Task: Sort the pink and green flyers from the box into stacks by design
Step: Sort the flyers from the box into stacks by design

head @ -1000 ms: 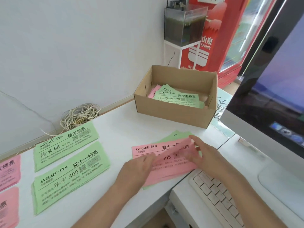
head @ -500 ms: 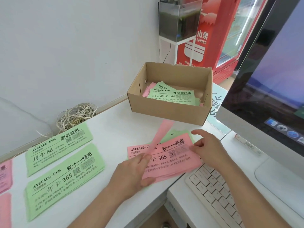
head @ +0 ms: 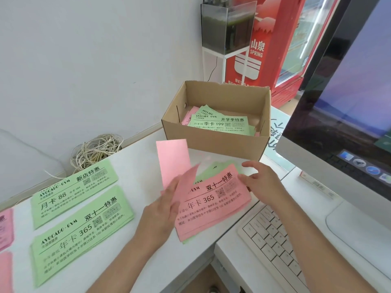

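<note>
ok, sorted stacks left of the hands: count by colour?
Green: 2, the 88 stack and the 365 stack
Pink: 2, the upper stack and the lower stack, both cut off by the frame edge
Total: 4

Bare desk (head: 139,163) lies open to me between the green stacks (head: 84,227) and the box (head: 211,140), while monitor (head: 349,92) and keyboard (head: 273,242) crowd my right.
</note>
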`<action>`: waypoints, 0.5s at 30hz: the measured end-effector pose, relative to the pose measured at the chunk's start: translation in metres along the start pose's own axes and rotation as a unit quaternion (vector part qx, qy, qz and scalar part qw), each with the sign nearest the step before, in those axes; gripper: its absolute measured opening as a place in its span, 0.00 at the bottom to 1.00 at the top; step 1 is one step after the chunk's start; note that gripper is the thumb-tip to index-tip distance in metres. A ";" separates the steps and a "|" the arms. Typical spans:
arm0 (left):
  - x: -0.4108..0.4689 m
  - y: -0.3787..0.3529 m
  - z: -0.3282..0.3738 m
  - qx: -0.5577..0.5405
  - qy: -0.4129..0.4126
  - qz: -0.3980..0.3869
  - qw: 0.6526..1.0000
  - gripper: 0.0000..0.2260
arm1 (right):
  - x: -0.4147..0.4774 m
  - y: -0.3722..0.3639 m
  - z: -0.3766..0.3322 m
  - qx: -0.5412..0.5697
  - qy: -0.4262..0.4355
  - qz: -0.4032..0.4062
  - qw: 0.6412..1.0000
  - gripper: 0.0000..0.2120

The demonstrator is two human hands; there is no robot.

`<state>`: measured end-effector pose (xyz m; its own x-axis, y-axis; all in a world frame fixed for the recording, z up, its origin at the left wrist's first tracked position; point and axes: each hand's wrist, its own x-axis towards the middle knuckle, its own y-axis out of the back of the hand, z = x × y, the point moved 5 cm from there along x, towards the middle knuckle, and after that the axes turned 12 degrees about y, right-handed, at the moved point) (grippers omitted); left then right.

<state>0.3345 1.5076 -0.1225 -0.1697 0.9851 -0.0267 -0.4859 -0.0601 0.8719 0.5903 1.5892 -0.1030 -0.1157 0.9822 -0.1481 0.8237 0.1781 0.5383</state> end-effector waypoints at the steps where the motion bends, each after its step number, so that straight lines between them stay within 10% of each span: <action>1: -0.001 0.003 0.002 -0.023 -0.007 0.012 1.000 0.28 | -0.002 0.001 0.002 0.001 -0.004 -0.031 1.000 0.19; 9: -0.012 -0.008 0.018 0.094 -0.145 -0.058 0.983 0.31 | 0.003 0.001 0.000 0.132 -0.035 0.044 0.990 0.15; 15: -0.003 -0.005 0.007 0.065 -0.067 -0.024 0.995 0.27 | 0.012 -0.008 0.000 0.103 -0.036 0.151 0.983 0.13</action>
<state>0.3435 1.5061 -0.1235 -0.0298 0.9995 -0.0113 -0.3748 -0.0007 0.9271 0.5822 1.6000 -0.1087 0.1845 0.9803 -0.0703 0.9099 -0.1433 0.3893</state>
